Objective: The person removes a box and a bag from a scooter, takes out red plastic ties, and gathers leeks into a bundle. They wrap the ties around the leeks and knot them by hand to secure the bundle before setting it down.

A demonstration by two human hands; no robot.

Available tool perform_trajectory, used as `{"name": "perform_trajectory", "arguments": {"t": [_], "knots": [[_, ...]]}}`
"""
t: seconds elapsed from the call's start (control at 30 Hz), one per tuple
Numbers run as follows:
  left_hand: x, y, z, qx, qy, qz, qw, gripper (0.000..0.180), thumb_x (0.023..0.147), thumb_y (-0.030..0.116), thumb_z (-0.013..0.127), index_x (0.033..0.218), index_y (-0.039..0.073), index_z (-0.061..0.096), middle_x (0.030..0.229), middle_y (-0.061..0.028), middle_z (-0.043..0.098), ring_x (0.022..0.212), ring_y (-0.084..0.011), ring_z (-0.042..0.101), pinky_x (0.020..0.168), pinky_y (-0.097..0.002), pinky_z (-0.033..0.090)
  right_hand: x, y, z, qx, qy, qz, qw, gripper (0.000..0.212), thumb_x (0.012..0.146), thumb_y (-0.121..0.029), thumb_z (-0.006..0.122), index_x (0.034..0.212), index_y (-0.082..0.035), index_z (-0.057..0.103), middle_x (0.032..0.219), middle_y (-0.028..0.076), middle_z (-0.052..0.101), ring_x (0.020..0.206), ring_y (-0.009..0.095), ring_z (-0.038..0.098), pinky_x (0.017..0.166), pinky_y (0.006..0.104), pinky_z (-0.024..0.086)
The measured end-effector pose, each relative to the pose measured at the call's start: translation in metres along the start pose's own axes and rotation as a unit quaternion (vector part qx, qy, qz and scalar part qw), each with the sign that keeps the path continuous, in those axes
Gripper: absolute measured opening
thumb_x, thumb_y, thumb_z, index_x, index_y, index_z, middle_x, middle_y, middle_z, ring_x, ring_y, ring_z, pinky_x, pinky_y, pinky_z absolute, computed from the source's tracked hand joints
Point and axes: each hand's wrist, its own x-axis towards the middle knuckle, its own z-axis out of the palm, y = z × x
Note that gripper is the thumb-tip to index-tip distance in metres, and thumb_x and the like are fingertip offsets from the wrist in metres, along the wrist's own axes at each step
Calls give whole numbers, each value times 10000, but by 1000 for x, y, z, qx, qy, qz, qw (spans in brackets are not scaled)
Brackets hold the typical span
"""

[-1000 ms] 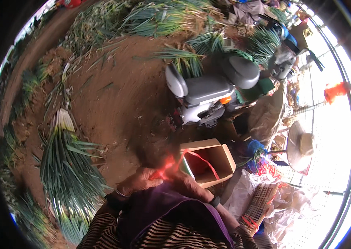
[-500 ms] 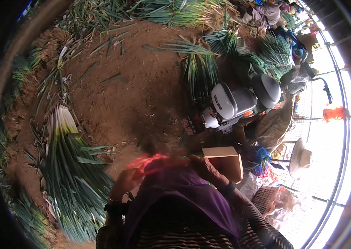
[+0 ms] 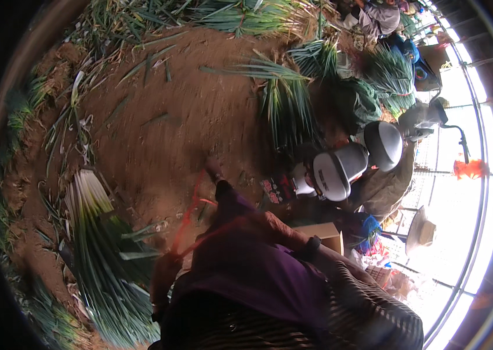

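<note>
A thin red plastic strip (image 3: 186, 223) is stretched in loose lines in front of a purple apron (image 3: 264, 271). Its strands meet at my left hand (image 3: 166, 269), which is closed on them and blurred by motion. One strand crosses the apron to my right hand (image 3: 261, 226), also closed on it, though its fingers are smeared. Another strand runs up toward my foot (image 3: 214, 168) on the bare soil. Just left of my left hand lies a big bundle of green onions (image 3: 109, 262), white stems pointing away from me.
To the right stands a grey-white scooter (image 3: 331, 175), with an open cardboard box (image 3: 325, 232) nearer me. More green onions (image 3: 284, 108) lie beyond the scooter, and others (image 3: 240, 17) line the far edge. A straw hat (image 3: 420, 230) hangs by the mesh wall. Another person (image 3: 379, 20) sits far right.
The red strip was bunched between my hands and is now spread out in long strands. My left hand has moved down, and my foot has come into view ahead.
</note>
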Motion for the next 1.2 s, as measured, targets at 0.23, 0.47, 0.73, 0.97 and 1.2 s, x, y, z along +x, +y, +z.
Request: {"name": "perform_trajectory", "arguments": {"t": [0.23, 0.47, 0.73, 0.97, 1.2], "knots": [[107, 74, -59, -23, 10, -55, 998, 203, 803, 195, 519, 789, -6, 549, 654, -160, 536, 609, -240, 540, 567, -353, 405, 127, 9, -82, -23, 2, -4, 1000, 187, 827, -194, 512, 898, -23, 540, 724, 153, 556, 649, 277, 565, 586, 360, 436], [185, 88, -77, 2, 137, 70, 988, 271, 780, 195, 577, 982, 15, 556, 790, -140, 597, 699, -242, 569, 655, -338, 446, 227, -20, -170, 177, 114, 288, 934, 374, 880, -304, 385, 1025, -9, 562, 963, 85, 586, 850, 148, 546, 699, 282, 441], [182, 94, -99, -49, 218, -57, 973, 284, 749, 263, 591, 890, 21, 543, 729, -168, 570, 695, -333, 570, 609, -395, 437, 315, -10, -163, 273, 116, 295, 908, 301, 902, -369, 408, 807, -89, 464, 549, -50, 278, 437, 57, 248, 416, 207, 258], [166, 45, -126, -89, 289, -113, 947, 223, 788, 237, 551, 869, 29, 550, 756, -166, 575, 708, -316, 569, 615, -388, 432, 386, -49, -123, 213, 41, 261, 940, 322, 893, -411, 409, 764, -115, 422, 527, -51, 267, 433, 54, 255, 424, 218, 248], [122, 11, -196, -259, 343, -144, 891, 423, 800, 298, 583, 1074, -17, 515, 913, -105, 599, 808, -169, 553, 707, -303, 435, 438, -79, -61, 182, 18, 241, 953, 324, 888, -414, 420, 799, -104, 451, 525, -46, 291, 439, 57, 280, 462, 229, 274]]}}
